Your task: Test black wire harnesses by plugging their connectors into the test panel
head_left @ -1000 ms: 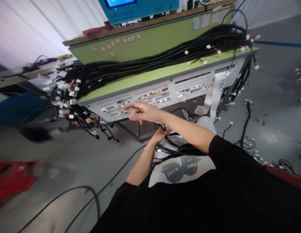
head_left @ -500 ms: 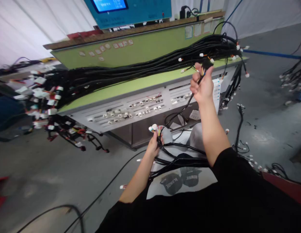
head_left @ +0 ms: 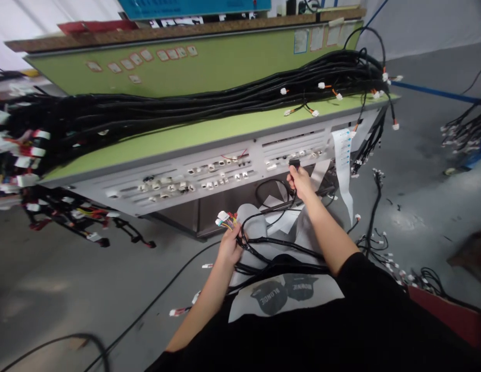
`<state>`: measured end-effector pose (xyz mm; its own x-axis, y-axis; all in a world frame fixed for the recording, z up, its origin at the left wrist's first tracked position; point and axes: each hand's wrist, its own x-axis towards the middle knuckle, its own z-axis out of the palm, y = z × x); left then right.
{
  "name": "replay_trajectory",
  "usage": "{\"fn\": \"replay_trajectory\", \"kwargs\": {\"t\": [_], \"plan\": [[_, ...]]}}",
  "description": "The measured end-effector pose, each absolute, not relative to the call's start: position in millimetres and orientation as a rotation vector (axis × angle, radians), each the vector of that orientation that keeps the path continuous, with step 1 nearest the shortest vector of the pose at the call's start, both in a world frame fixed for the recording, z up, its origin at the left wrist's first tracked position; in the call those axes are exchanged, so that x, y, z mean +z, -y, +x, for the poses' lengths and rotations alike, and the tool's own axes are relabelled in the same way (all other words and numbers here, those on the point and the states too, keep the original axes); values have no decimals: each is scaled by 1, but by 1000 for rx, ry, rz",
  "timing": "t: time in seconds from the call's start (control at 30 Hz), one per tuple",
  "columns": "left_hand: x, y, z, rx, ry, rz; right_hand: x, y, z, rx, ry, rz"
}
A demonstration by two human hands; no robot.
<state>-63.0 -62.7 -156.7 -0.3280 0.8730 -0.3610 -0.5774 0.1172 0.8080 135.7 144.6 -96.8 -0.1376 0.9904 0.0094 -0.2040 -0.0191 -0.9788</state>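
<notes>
My left hand [head_left: 231,245] is closed round a black wire harness [head_left: 259,253] above my lap. White connectors [head_left: 223,217] on thin coloured wires stick up past its fingers. My right hand [head_left: 299,182] grips a black connector [head_left: 294,163] at the end of a branch cable, close to the front panel of the bench. That cable curves from the right hand back to the left. Thick black branches of the harness lie across my lap.
A bench panel [head_left: 259,160] ahead carries rows of white connector sockets. Bundled black cables [head_left: 194,106] lie along the green bench top, with many connectors [head_left: 29,160] hanging off its left end. A paper strip [head_left: 343,160] dangles at the right. More cables [head_left: 375,206] hang beyond it.
My right hand has come down with the black connector, from above the bench top to before the panel. My left hand has shifted slightly left and down, still holding the harness.
</notes>
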Motion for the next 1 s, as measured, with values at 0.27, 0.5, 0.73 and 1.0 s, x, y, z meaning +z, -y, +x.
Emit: {"fn": "replay_trajectory", "kwargs": {"t": [0.27, 0.5, 0.73, 1.0], "plan": [[-155, 55, -66, 1502, -1146, 234, -129, -154, 109, 1252, 1178, -1284], [-165, 51, -75, 1519, -1062, 234, -134, -161, 100, 2276, 1281, -771], [-168, 46, -77, 1518, -1065, 221, -137, -190, 88, 2332, 1284, -804], [-165, 41, -76, 1494, -1108, 232, -141, -188, 81, 2126, 1271, -936]]}}
